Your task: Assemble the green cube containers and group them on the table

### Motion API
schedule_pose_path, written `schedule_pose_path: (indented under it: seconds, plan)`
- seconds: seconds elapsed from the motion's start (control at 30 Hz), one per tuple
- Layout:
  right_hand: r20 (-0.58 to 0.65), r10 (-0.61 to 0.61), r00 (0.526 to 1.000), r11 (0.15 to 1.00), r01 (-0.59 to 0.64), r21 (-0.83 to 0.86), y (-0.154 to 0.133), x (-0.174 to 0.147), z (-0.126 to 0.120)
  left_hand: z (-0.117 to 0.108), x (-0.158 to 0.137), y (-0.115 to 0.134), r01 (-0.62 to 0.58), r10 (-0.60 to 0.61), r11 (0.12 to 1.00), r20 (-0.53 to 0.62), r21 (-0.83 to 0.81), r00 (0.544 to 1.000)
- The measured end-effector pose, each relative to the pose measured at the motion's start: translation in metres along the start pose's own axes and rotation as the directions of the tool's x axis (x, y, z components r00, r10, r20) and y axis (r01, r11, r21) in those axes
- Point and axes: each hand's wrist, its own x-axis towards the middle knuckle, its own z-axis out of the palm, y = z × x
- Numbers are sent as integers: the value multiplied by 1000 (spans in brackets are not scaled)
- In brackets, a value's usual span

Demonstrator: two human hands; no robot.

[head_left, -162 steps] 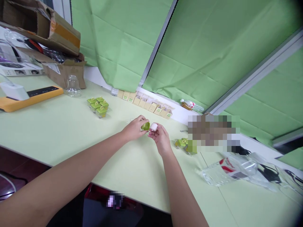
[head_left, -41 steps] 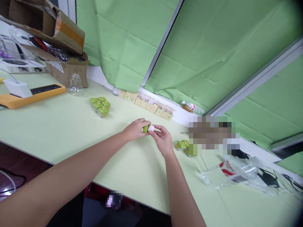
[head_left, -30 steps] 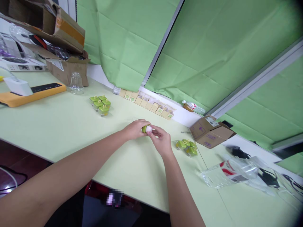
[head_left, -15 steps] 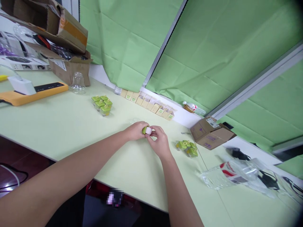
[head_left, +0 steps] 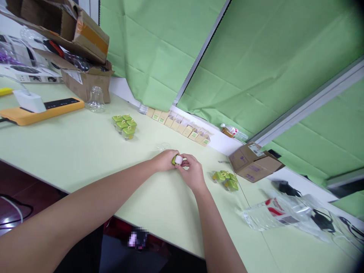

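Over the middle of the table, my left hand (head_left: 165,160) is closed on a small green lid (head_left: 173,160), like those on the nearby containers. My right hand (head_left: 192,170) pinches a small white rounded piece (head_left: 179,159) against the lid's open side. How the two pieces fit together is hidden by my fingers. Just behind my left hand lies a clear plastic cup (head_left: 163,146). A cluster of small green-lidded containers (head_left: 124,125) with yellow loops stands to the left. To the right of my right hand is another such cluster (head_left: 225,179).
Small cardboard boxes (head_left: 182,126) line the back edge. At left are an orange power strip (head_left: 61,106), a clear plastic bell-shaped cover (head_left: 96,99) and open cartons (head_left: 88,81). A brown carton (head_left: 250,163), a lying bottle (head_left: 234,132) and a clear bag (head_left: 273,214) are at right.
The view has shifted slightly, so everything sits a little lower and further right. Both hands keep the lid and the white piece together in nearly the same pose.
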Motion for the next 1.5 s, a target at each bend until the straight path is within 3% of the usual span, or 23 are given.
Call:
schedule_pose_path:
  seconds: [0.27, 0.5, 0.83, 0.97, 1.07, 1.23, 1.5]
  plan:
    - [1, -35, 999, 997, 35, -63, 4, -1, 3, 0, -1, -1, 1, 0, 999, 4, -49, 1000]
    - [-55, 11, 998, 999, -14, -45, 1, -4, 9, -2, -1, 2, 5, -9, 993, -33, -115, 999]
    - [-71, 83, 994, 971, -65, 229, -8, -1, 8, -5, -1, 17, -43, 17, 978, -131, -205, 991]
    - [-135, 325, 936, 857, -231, 460, -1, 4, 8, -4, 0, 25, -62, 30, 979, -166, -194, 986]
    - [-12, 474, 880, 693, -365, 622, 3, 6, 7, -4, 1, 25, -87, 63, 988, -185, -128, 981]
    - [110, 471, 875, 545, -387, 744, 1, 6, 7, -5, 1, 21, -119, 111, 992, -207, -27, 972]
    - [138, 464, 875, 446, -365, 817, -3, 6, 6, -6, 1, 24, -101, 94, 995, -199, -25, 975]
